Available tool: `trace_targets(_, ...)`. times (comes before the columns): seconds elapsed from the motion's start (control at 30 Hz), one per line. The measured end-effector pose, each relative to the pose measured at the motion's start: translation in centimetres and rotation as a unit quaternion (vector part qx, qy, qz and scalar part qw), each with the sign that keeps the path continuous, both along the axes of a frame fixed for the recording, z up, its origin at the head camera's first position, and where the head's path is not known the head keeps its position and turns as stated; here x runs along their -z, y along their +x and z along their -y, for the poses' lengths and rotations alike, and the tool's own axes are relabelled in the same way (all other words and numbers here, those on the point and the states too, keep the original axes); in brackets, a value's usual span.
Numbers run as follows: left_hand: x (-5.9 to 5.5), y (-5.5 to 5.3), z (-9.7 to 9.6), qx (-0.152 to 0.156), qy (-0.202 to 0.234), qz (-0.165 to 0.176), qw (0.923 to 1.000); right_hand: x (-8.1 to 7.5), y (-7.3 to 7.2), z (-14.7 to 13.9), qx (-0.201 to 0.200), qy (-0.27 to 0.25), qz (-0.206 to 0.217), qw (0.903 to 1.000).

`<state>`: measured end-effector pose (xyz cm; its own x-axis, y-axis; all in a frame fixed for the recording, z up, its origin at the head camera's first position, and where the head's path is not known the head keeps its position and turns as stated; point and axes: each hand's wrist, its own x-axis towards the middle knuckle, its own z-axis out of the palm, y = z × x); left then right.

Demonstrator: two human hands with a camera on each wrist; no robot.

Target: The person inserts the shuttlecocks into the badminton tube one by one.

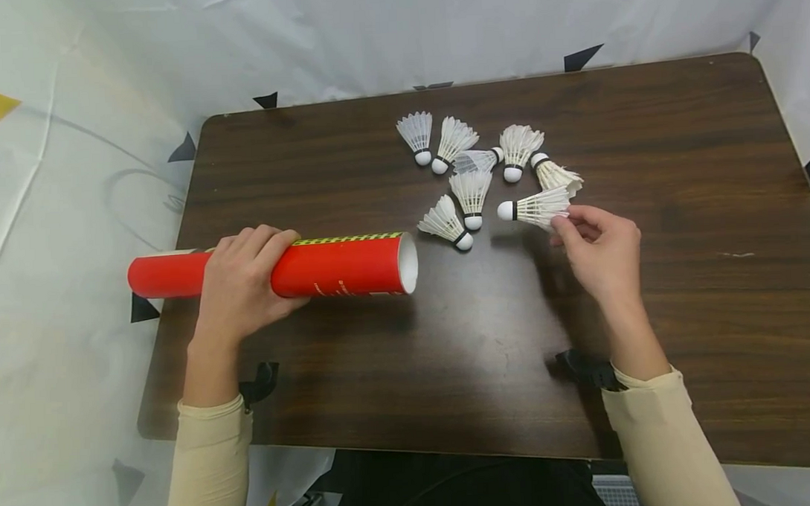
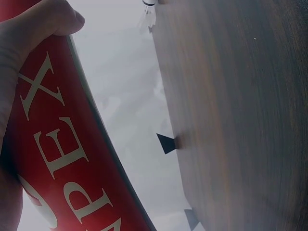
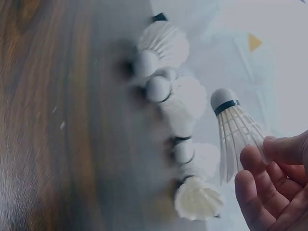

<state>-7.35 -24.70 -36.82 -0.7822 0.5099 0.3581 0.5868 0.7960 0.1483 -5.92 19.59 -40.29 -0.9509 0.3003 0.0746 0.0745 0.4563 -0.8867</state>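
My left hand grips a red cardboard tube round its middle. The tube lies sideways above the table, its open white end toward the right; large pale letters show on it in the left wrist view. My right hand pinches a white feather shuttlecock by its skirt, between thumb and fingers, with the cork pointing left toward the tube. In the right wrist view that shuttlecock is held up off the table, cork upward.
Several loose shuttlecocks lie in a cluster on the dark wooden table, beyond and between the hands. One shuttlecock lies nearest the tube's mouth. White sheeting hangs behind the table's far edge.
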Motion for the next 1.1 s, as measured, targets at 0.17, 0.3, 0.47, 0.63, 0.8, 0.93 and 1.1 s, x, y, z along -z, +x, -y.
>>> trace_targets(0.17, -0.1, 0.0, 0.0, -0.001, 0.000, 0.000, 1.0000, -1.5, 1.2, 1.0, -0.009, -0.068, -0.049, 0.9964)
trace_targets(0.3, -0.3, 0.0, 0.0, -0.002, -0.002, 0.000, 1.0000, -2.6, 2.1, 2.5, -0.059, -0.120, -0.125, 0.9831)
trace_targets(0.47, -0.4, -0.1, 0.0, -0.003, -0.001, -0.003, 1.0000, -3.7, 2.9, 4.8, -0.137, -0.134, -0.198, 0.9611)
trace_targets(0.63, -0.5, 0.0, 0.0, -0.005, -0.001, -0.004, 1.0000, -3.9, 3.3, 6.8, -0.196, -0.090, -0.253, 0.9431)
trace_targets(0.8, -0.4, 0.0, -0.1, -0.002, -0.002, -0.004, 1.0000, -3.4, 3.5, 8.5, -0.212, -0.066, -0.280, 0.9340)
trace_targets(0.93, -0.4, 0.0, -0.2, 0.001, -0.001, -0.003, 1.0000, -2.8, 3.9, 9.8, -0.223, -0.051, -0.288, 0.9298)
trace_targets(1.1, -0.3, 0.0, -0.3, 0.003, -0.002, -0.002, 1.0000, -2.3, 4.2, 10.9, -0.240, -0.048, -0.289, 0.9256)
